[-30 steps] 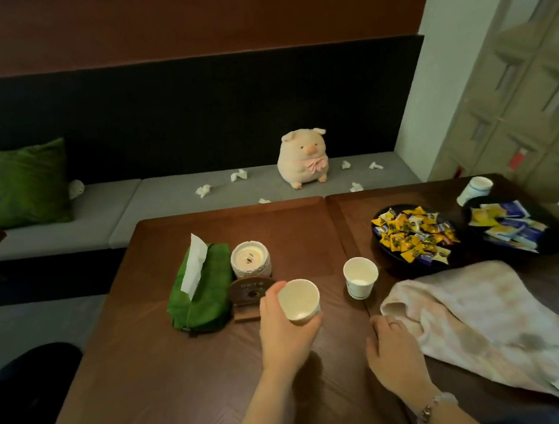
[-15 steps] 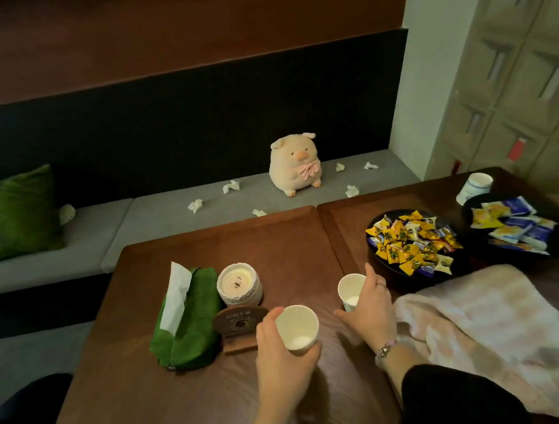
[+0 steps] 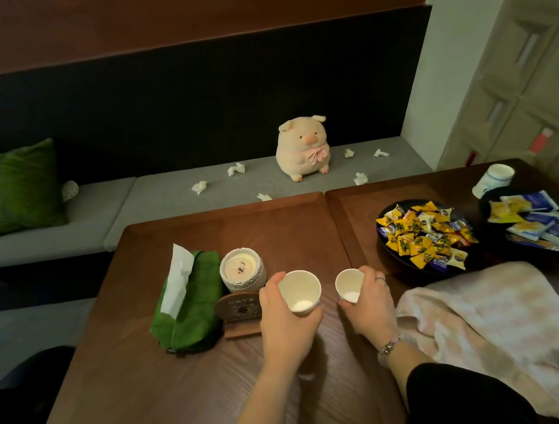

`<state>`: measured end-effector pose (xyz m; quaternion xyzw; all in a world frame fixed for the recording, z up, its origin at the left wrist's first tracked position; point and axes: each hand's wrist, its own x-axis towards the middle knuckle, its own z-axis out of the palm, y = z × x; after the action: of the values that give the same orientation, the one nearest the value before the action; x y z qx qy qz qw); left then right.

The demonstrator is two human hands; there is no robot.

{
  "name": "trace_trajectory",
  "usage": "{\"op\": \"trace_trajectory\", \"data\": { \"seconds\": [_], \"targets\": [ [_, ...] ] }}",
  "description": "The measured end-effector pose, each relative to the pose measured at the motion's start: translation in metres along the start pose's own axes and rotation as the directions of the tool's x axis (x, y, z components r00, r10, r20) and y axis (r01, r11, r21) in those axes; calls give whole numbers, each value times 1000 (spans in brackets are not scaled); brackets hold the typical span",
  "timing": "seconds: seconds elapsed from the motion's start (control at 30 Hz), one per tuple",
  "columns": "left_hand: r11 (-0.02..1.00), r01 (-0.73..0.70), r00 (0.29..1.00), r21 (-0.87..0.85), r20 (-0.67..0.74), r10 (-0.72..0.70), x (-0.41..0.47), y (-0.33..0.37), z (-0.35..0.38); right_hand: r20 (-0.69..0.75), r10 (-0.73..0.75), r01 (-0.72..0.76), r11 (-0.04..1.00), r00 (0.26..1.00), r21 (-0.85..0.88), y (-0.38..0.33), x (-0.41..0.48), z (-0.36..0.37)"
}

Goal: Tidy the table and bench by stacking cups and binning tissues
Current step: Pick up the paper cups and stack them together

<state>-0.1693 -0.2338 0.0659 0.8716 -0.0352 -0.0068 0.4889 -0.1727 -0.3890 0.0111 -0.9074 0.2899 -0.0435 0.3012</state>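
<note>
My left hand (image 3: pixel 285 325) grips a white paper cup (image 3: pixel 299 292) over the brown table (image 3: pixel 201 385), its mouth tipped toward me. My right hand (image 3: pixel 367 302) holds a second, smaller white paper cup (image 3: pixel 349 285) just to the right, the two cups a short gap apart. A third paper cup with blue print (image 3: pixel 494 178) lies tilted at the table's far right. Several crumpled tissues, such as one tissue (image 3: pixel 200 186) and another tissue (image 3: pixel 360 178), are scattered on the grey bench (image 3: pixel 170 200) behind the table.
A green tissue pouch (image 3: pixel 191 302), a candle jar (image 3: pixel 242 272) and a small wooden sign (image 3: pixel 241 312) stand left of my left hand. Two dark candy plates (image 3: pixel 388 246) (image 3: pixel 486 205) sit right. A pale cloth (image 3: pixel 498 331) lies near right. A plush pig (image 3: pixel 301 148) and green cushion (image 3: pixel 12 189) occupy the bench.
My right hand left the cloth's edge, reached forward, took hold of the second cup and brought it nearer the cup in my left hand. The view shifted closer.
</note>
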Motion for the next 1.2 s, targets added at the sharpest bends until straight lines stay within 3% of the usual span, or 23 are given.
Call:
{"op": "trace_trajectory", "data": {
  "seconds": [0.23, 0.47, 0.67, 0.8, 0.97, 1.2],
  "targets": [
    [999, 11, 1000, -36, -29, -12, -4, 14, -2, 24, -17, 13, 988, 1000, 152, 0, -21, -16],
    [986, -114, 992, -125, -65, 106, -22, 28, -21, -29, -139, 142, 952, 990, 273, -1, -81, -23],
    [974, -108, 987, -199, 96, 129, -52, 30, -37, 41, -193, 173, 940, 980, 294, -16, -122, -27],
    [957, -108, 987, -269, 89, 136, -66, 30, -49, 78, -207, 163, 910, 975, 381, -20, -130, -46],
    [944, -117, 980, -308, 116, 160, -72, 37, -63, -48, -252, 252, 896, 967, 365, -34, -139, -66],
    [932, -96, 987, -350, 91, 136, -77, 43, -70, -96, -306, 314, 822, 947, 475, -46, -149, -72]
  ]
}}
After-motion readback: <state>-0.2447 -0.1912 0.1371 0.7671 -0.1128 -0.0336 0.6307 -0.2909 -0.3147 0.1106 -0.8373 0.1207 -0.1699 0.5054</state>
